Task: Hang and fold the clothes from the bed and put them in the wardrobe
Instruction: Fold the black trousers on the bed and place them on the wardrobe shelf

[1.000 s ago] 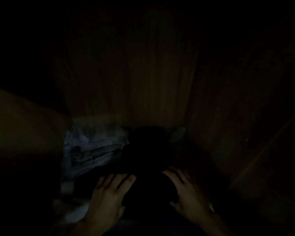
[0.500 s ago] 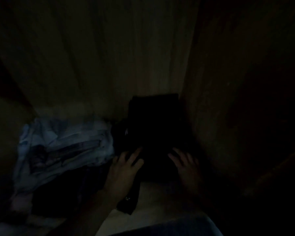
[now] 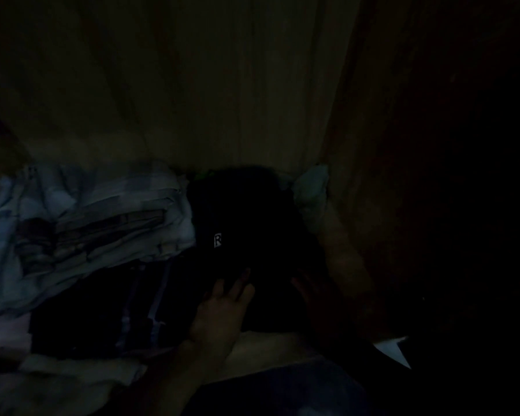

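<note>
It is very dark inside the wardrobe. A folded black garment [image 3: 252, 235] lies on the shelf, stretching away from the person toward the back wall. The left hand [image 3: 219, 313] rests flat on its near edge, fingers straight. The right hand [image 3: 315, 295] touches its right side; I cannot tell its grip. A pale folded pile [image 3: 96, 217] sits just left.

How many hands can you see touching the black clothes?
2. The left hand rests flat on the black folded garment at its near left edge; the right hand, very dark, lies on its near right side.
</note>
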Motion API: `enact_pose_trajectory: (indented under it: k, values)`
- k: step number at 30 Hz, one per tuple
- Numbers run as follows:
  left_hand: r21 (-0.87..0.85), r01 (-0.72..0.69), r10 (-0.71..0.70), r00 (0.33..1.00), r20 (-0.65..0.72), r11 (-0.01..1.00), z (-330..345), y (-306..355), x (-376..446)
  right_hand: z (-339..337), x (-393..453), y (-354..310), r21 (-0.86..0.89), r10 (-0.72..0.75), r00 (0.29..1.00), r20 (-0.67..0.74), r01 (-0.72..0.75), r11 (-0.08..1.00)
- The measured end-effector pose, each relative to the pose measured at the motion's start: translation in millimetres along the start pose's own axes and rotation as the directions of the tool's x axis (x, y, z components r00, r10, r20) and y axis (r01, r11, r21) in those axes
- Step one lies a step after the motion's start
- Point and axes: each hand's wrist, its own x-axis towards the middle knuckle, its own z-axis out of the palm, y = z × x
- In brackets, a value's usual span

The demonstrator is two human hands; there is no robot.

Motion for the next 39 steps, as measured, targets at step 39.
enact_pose_trajectory:
  k: [39]
  values:
    - [-0.322,0.45,-0.423,0.893,0.155,0.833,-622.6,130.8,-283.5,-670.9,-74.8,-341.6,0.09,0.084,0.961,0.262,-0.111,0.99]
